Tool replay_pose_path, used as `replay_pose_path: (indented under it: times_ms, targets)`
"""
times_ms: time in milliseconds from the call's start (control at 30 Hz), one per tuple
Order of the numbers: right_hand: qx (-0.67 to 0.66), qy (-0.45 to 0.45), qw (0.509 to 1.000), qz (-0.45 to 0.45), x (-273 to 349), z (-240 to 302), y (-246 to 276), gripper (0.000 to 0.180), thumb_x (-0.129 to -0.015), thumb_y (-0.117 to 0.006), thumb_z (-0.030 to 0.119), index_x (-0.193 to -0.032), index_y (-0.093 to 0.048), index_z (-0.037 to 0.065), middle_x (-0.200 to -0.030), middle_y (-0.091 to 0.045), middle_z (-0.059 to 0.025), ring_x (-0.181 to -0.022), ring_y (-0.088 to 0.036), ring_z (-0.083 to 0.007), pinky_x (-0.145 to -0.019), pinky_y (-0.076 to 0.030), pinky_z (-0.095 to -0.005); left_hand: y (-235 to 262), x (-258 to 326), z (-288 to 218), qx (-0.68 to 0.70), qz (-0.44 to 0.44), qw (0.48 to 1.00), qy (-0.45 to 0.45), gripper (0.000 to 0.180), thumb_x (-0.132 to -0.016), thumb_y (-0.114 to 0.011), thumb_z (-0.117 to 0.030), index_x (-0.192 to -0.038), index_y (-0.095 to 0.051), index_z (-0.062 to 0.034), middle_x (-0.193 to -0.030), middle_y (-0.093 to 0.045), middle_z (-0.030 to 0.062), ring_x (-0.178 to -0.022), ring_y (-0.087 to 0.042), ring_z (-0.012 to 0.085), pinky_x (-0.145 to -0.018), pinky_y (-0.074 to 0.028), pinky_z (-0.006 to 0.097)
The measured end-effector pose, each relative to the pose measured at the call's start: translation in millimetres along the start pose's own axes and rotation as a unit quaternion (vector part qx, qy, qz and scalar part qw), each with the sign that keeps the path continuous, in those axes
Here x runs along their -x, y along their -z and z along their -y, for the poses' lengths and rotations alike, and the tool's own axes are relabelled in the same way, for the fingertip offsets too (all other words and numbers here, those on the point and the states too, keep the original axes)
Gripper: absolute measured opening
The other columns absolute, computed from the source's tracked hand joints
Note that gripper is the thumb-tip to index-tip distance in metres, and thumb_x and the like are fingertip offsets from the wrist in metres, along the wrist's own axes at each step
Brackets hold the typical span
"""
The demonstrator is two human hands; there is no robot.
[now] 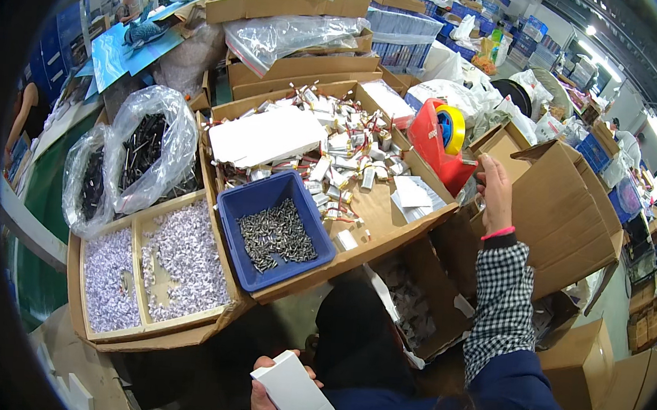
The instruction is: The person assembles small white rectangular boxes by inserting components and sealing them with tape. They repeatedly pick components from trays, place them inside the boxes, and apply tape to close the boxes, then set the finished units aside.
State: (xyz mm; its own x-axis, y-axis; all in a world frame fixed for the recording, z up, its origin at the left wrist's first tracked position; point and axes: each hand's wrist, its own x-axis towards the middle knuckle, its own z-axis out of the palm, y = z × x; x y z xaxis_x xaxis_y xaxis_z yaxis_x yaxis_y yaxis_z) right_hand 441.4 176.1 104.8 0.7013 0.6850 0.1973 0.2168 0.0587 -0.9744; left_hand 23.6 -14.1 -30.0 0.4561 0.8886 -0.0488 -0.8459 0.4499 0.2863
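My left hand (265,399) is low in the middle, its fingers wrapped round a flat white box (294,389). At the right, my raised right hand (495,192) is beside the front end of a red tape dispenser (430,147). Its fingers are bent together, and whatever is between them is too small to make out. A yellow-rimmed roll of tape (451,130) sits in the dispenser. The dispenser stands at the right edge of a shallow cardboard box (378,208) holding many small silver battery packs (340,149) with wires.
A blue bin (294,267) of screws stands at the carton's front. To its left, a wooden divided tray (137,268) holds small white parts, behind it a plastic bag (164,110) of black parts. Open cartons (564,214) stand at the right. A white slab (268,136) lies on the batteries.
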Motion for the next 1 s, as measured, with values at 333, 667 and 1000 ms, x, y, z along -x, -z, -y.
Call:
replay_pose_path:
  times_ms: [333,667,1000]
  targets:
    - [-0.054,-0.011,0.989,0.137,-24.2,-2.6,3.8,0.018,-0.087,-0.067,0.024,-0.094,-0.068,0.007,-0.081,-0.061,0.0056,-0.069,-0.044,-0.002,-0.063,-0.034,-0.0185,-4.4,0.1,2.6,-0.033,-0.009,0.999,-0.001,0.045,-0.091,-0.06,-0.043,-0.125,-0.049,-0.0165,-0.122,-0.056,0.0206,-0.097,-0.063,0.0385,-0.078,-0.056,0.05]
    - [-0.173,-0.047,0.979,0.101,-21.2,1.3,3.0,0.016,-0.086,-0.07,0.025,-0.093,-0.07,0.01,-0.079,-0.058,0.0079,-0.07,-0.042,-0.0015,-0.064,-0.031,-0.0201,2.9,1.5,4.3,-0.117,0.009,0.993,-0.017,0.042,-0.091,-0.055,-0.051,-0.12,-0.045,-0.0221,-0.138,-0.041,0.0166,-0.111,-0.055,0.0385,-0.087,-0.052,0.055]
    - [-0.178,-0.122,0.965,0.146,6.8,-17.2,20.6,0.017,-0.091,-0.066,0.026,-0.096,-0.067,0.01,-0.095,-0.065,0.002,-0.077,-0.054,-0.0054,-0.065,-0.042,-0.0196,7.4,1.1,8.1,-0.119,-0.002,0.993,-0.007,0.041,-0.09,-0.057,-0.05,-0.118,-0.046,-0.0216,-0.136,-0.043,0.0141,-0.11,-0.056,0.0371,-0.085,-0.053,0.055]
